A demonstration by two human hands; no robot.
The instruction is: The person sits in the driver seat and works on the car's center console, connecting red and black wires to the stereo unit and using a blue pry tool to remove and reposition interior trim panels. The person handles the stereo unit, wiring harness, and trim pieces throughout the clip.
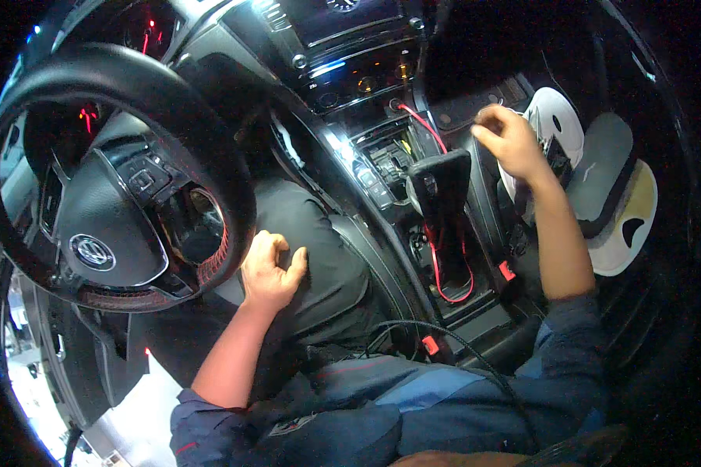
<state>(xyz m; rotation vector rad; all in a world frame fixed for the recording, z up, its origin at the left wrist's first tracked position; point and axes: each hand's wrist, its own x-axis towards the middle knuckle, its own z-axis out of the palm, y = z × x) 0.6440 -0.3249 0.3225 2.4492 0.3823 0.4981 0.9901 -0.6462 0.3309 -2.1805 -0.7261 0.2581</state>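
At ten o'clock in your view stands the steering wheel (110,210), its rim reaching just beside your left hand (271,270). That hand lies between eight and nine o'clock, above your dark trouser leg (323,257), its fingers loosely curled and the thumb apart by a narrow gap. Toward one o'clock, the centre console (375,185) shows an uncovered opening. Right of it, at two o'clock, rises the black gear lever (438,180); a red cable (424,128) runs down toward it from the dash and shows again as a loop at four o'clock. Farther out at two o'clock, your right hand (514,146) is raised, fingers curled narrow; you cannot tell whether they hold anything. Beyond, toward three o'clock, lies a grey rounded piece (601,167).
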